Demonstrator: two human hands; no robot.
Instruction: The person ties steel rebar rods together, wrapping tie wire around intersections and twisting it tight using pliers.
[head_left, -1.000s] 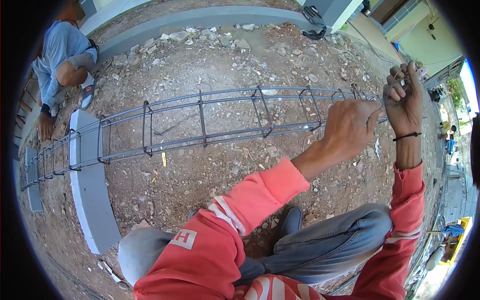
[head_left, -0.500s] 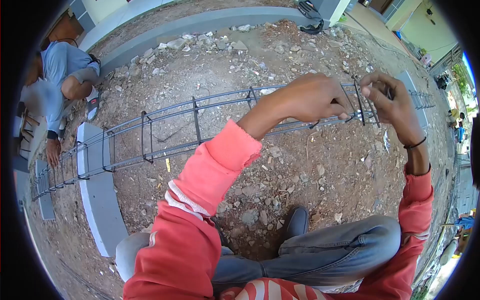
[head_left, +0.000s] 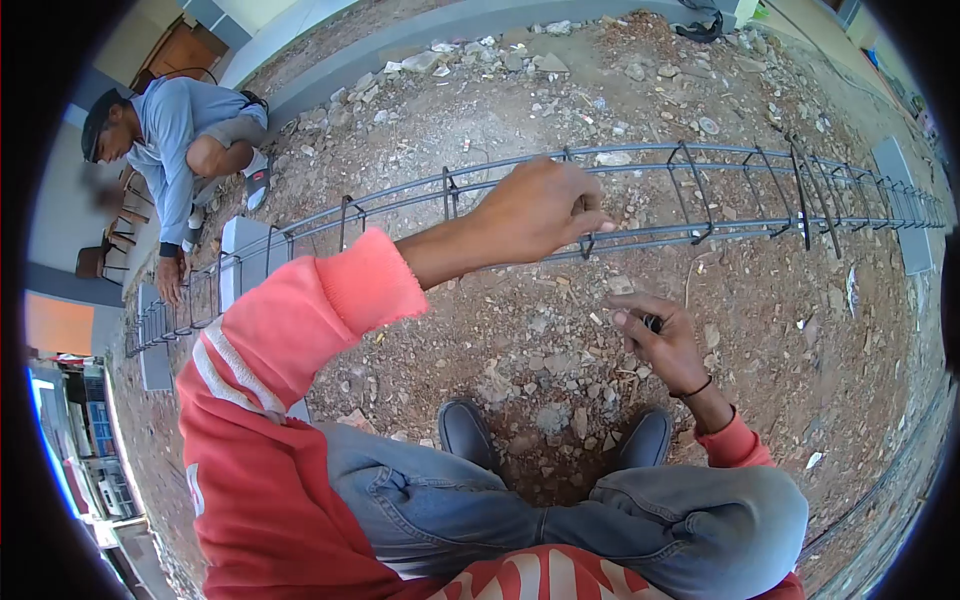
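A long steel rebar cage point(head_left: 640, 236) of thin bars and rectangular stirrups stretches across the view, raised off the ground. My left hand point(head_left: 545, 205) is at its middle, fingers curled in a pinch by the lower bar near a stirrup; whatever they grip is hidden. In front of the cage, apart from it, my right hand point(head_left: 668, 345) is closed around a small dark object point(head_left: 652, 323), mostly covered by the fingers. Farther right, two stirrups point(head_left: 803, 195) sit close together and slanted on the bars.
Pale blocks point(head_left: 905, 215) support the cage near its ends. At the far left, a co-worker point(head_left: 190, 130) squats with a hand point(head_left: 170, 278) on the cage. Rubble point(head_left: 430, 62) and stones cover the ground. My shoes point(head_left: 466, 432) stand below the cage.
My view has turned left. My right hand has dropped from the slanted stirrups towards my body. My left hand has moved left along the cage, away from those stirrups.
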